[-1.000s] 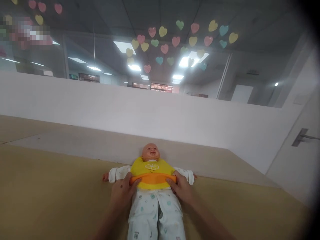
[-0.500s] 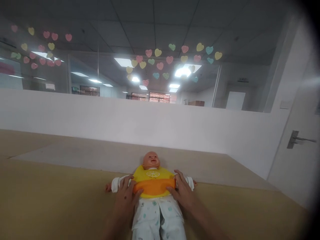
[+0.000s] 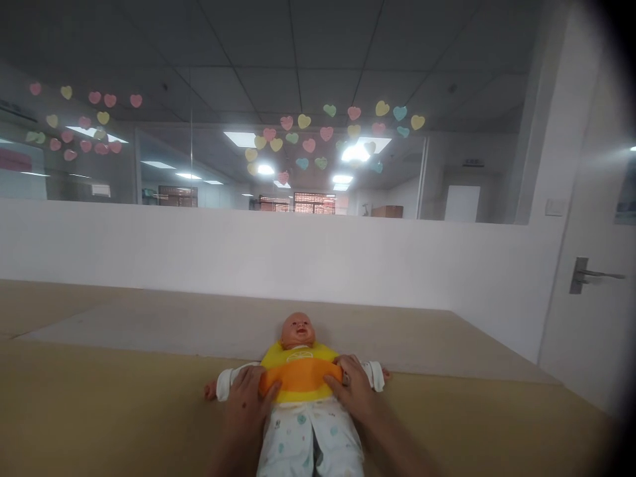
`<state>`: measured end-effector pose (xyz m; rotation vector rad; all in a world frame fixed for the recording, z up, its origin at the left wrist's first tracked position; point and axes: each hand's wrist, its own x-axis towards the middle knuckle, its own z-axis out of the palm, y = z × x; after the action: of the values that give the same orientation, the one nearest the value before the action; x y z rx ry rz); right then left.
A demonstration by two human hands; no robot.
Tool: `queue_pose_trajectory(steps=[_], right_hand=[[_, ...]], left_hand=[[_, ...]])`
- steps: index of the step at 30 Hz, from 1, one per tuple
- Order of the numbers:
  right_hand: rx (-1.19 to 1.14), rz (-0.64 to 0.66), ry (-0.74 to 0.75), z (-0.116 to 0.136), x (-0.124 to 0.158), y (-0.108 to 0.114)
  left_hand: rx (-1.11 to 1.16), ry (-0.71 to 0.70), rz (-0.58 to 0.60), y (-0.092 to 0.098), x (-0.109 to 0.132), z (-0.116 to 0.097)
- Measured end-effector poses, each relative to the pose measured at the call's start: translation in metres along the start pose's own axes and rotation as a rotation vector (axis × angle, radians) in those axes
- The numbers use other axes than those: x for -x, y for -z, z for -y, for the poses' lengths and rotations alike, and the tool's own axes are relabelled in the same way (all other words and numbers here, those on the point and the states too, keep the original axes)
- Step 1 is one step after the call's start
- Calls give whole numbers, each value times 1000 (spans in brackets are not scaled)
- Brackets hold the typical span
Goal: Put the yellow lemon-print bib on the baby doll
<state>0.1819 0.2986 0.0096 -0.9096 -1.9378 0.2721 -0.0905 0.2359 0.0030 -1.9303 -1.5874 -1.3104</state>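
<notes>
A baby doll (image 3: 312, 430) in white patterned clothes lies on its back, arms spread out. Over its chest is a yellow bib (image 3: 318, 352) with an orange pocket (image 3: 301, 375) across the lower part. My left hand (image 3: 250, 394) grips the left end of the pocket, thumb in front and fingers at the edge. At the opposite end, my right hand (image 3: 354, 387) holds the pocket between thumb and fingers. The pocket's upper edge covers part of the white citrus print on the bib.
The doll lies on a tan surface (image 3: 124, 411) with a grey mat strip (image 3: 189, 321) behind it. Beyond stands a low white wall (image 3: 248, 248) under a window with heart-shaped stickers. A door handle (image 3: 581, 275) is on the right.
The orange pocket's upper edge has risen, hiding more of the citrus print. My right-hand fingers have closed in on its end. The view has tilted slightly upward.
</notes>
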Motion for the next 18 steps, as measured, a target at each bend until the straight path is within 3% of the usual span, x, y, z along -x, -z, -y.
queue_pose_trajectory(steps=[5,8,13,18], right_hand=[[-110,27,-97,1,15,-1],[-189,53,-119,1,17,2],[-331,-9,-224,1,19,6],[-312,10,-370,10,44,21]], left_hand=[[111,76,50,-5,16,6],[210,198,73,-8,18,7],[398,408,104,-4,16,-1],[304,435,52,6,32,-11]])
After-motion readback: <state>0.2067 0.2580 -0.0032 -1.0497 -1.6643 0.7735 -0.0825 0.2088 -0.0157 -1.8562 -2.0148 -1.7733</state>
